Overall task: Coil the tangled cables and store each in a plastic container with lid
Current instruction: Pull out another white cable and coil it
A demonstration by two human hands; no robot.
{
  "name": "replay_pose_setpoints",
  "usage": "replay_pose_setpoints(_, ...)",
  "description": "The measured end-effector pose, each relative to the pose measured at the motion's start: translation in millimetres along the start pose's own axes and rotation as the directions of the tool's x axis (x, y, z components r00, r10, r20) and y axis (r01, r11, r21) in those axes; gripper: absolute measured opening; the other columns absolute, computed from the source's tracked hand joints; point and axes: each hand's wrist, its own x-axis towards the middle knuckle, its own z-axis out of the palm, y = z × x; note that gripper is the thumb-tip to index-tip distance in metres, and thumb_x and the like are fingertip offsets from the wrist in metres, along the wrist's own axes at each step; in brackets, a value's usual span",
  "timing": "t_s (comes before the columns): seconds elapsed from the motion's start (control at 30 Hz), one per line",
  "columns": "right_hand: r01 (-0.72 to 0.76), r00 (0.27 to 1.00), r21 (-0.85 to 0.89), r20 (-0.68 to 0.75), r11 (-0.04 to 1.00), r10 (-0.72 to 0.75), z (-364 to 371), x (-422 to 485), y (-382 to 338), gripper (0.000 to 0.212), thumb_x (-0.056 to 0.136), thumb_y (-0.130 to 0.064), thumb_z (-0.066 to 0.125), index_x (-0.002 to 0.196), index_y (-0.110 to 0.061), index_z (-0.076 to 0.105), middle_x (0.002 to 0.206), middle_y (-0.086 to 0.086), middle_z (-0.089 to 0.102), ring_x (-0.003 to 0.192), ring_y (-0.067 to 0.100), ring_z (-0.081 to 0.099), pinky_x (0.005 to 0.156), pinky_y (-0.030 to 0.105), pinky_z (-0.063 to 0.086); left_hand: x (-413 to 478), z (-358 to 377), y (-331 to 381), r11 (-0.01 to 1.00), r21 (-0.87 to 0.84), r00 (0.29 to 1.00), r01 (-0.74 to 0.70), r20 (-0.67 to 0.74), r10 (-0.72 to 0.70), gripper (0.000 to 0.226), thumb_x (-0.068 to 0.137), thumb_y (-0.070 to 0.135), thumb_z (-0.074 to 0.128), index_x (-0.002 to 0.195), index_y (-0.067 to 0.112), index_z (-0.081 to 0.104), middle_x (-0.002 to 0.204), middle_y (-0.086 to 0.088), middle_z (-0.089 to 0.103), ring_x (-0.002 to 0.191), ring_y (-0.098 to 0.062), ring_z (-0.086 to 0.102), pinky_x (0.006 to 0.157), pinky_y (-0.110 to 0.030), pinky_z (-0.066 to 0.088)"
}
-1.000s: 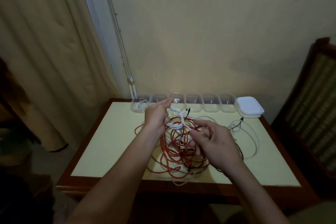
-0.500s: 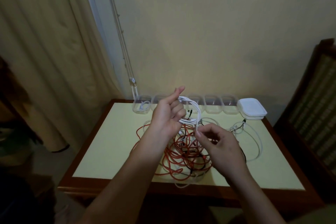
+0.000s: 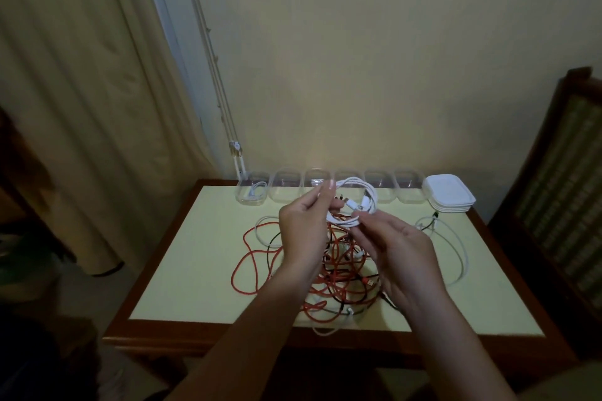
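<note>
A coiled white cable (image 3: 360,197) is held up above the table between both hands. My left hand (image 3: 304,228) grips the coil's left side, fingers wrapped through the loop. My right hand (image 3: 395,247) pinches the coil's lower right side with thumb and fingertips. Below lies a tangle of red, black and white cables (image 3: 329,273) on the pale yellow table (image 3: 182,257). Several clear plastic containers (image 3: 286,190) stand in a row at the table's far edge; the leftmost container (image 3: 252,194) holds a coiled white cable. A stack of white lids (image 3: 448,194) sits at the row's right end.
A loose white cable (image 3: 456,244) with a black end loops over the table's right part. A curtain (image 3: 81,91) hangs at the left, and a wooden chair (image 3: 560,172) stands at the right. The wall rises right behind the containers.
Both hands have lifted the white cable out of the tangle and drawn it into a rounder coil. My right hand rose from the pile to pinch the coil's lower edge.
</note>
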Motion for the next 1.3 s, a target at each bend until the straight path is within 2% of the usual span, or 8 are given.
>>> replay_pose_setpoints(0.3, -0.203, 0.974, 0.002, 0.104, 0.979, 0.201, -15.7, 12.1, -2.6, 0.024, 0.087, -0.018, 0.07, 0.108, -0.007, 0.073, 0.101, 0.005, 0.072, 0.083, 0.011, 0.064, 0.073, 0.025, 0.056, -1.6, -9.2, -10.4, 0.987, 0.13, 0.993, -0.093, 0.081, 0.083, 0.027, 0.088, 0.033, 0.076, 0.108, 0.016, 0.078, 0.085, 0.005, 0.078, 0.085, -0.007, 0.073, 0.08, -0.021, 0.055)
replay_pose_setpoints(0.43, -0.157, 0.966, -0.055, 0.199, 0.986, 0.165, -18.5, 8.4, -3.6, 0.012, 0.088, -0.018, 0.065, 0.091, -0.016, 0.077, 0.083, -0.004, 0.059, 0.063, 0.007, 0.044, 0.066, 0.027, 0.031, -2.1, -11.7, -9.6, 0.983, 0.163, 0.99, -0.085, 0.128, 0.064, 0.029, 0.086, 0.035, 0.077, 0.109, 0.017, 0.079, 0.096, 0.009, 0.078, 0.095, -0.004, 0.072, 0.092, -0.027, 0.055)
replay_pose_setpoints(0.57, -0.178, 0.946, 0.059, 0.284, 0.982, 0.155, -15.4, 3.7, -6.0, 0.038, 0.088, -0.014, 0.059, 0.124, -0.006, 0.069, 0.083, -0.002, 0.057, 0.067, 0.009, 0.039, 0.064, 0.029, 0.026, -3.4, -14.2, -8.5, 0.944, 0.274, 0.981, -0.186, 0.112, 0.161, 0.024, 0.088, 0.036, 0.075, 0.107, 0.021, 0.079, 0.09, 0.006, 0.078, 0.085, 0.001, 0.07, 0.079, -0.024, 0.058)
replay_pose_setpoints(0.73, -0.072, 0.987, -0.171, 0.132, 0.983, 0.095, -9.0, 2.8, -1.3, 0.016, 0.092, -0.011, 0.066, 0.107, -0.006, 0.07, 0.07, -0.002, 0.043, 0.056, 0.01, 0.029, 0.055, 0.027, 0.025, -7.9, -14.2, -10.0, 0.835, 0.421, 0.935, -0.353, 0.115, 0.336, 0.019, 0.089, 0.035, 0.075, 0.102, 0.023, 0.08, 0.052, 0.011, 0.056, 0.05, 0.001, 0.047, 0.053, -0.015, 0.041)
replay_pose_setpoints(0.87, 0.002, 1.0, -0.342, 0.006, 0.94, -0.001, -12.8, 0.9, 1.6, 0.019, 0.086, -0.006, 0.072, 0.105, -0.007, 0.071, 0.077, 0.015, 0.07, 0.06, 0.016, 0.054, 0.061, 0.03, 0.045, -5.6, -18.1, -11.7, 0.81, 0.456, 0.925, -0.368, 0.097, 0.366, 0.017, 0.088, 0.036, 0.076, 0.098, 0.024, 0.081, 0.05, 0.01, 0.045, 0.049, -0.002, 0.04, 0.052, -0.015, 0.036)
replay_pose_setpoints(1.07, 0.263, 0.926, -0.92, 0.156, 0.29, -0.344, -23.8, 6.1, 11.3, 0.014, 0.087, -0.023, 0.072, 0.082, -0.01, 0.069, 0.057, 0.006, 0.061, 0.061, 0.019, 0.061, 0.064, 0.023, 0.047, 1.1, -28.0, -20.3, 0.804, 0.49, 0.941, -0.335, 0.125, 0.315, 0.017, 0.088, 0.036, 0.076, 0.099, 0.024, 0.081, 0.048, 0.01, 0.046, 0.048, -0.001, 0.04, 0.054, -0.016, 0.039)
replay_pose_setpoints(1.2, 0.262, 0.961, -0.723, 0.258, 0.64, -0.102, -24.7, 2.2, -2.5, 0.011, 0.093, -0.012, 0.069, 0.1, -0.008, 0.076, 0.065, 0.006, 0.073, 0.063, 0.009, 0.069, 0.074, 0.023, 0.053, 9.2, -38.4, -20.9, 0.955, 0.285, 0.993, -0.085, 0.105, 0.057, 0.017, 0.088, 0.032, 0.076, 0.099, 0.02, 0.081, 0.068, 0.005, 0.072, 0.066, -0.007, 0.066, 0.061, -0.02, 0.051)
replay_pose_setpoints(1.3, 0.212, 0.955, -0.618, 0.296, 0.757, -0.025, -22.2, 4.5, -7.2, 0.02, 0.092, -0.01, 0.07, 0.111, -0.008, 0.074, 0.076, 0.01, 0.077, 0.069, 0.014, 0.072, 0.076, 0.025, 0.055, 15.0, -45.4, -28.8, 0.965, 0.01, 0.945, 0.263, 0.199, -0.259, 0.029, 0.089, 0.032, 0.074, 0.103, 0.007, 0.078, 0.053, 0.0, 0.052, 0.048, -0.011, 0.044, 0.046, -0.018, 0.036)
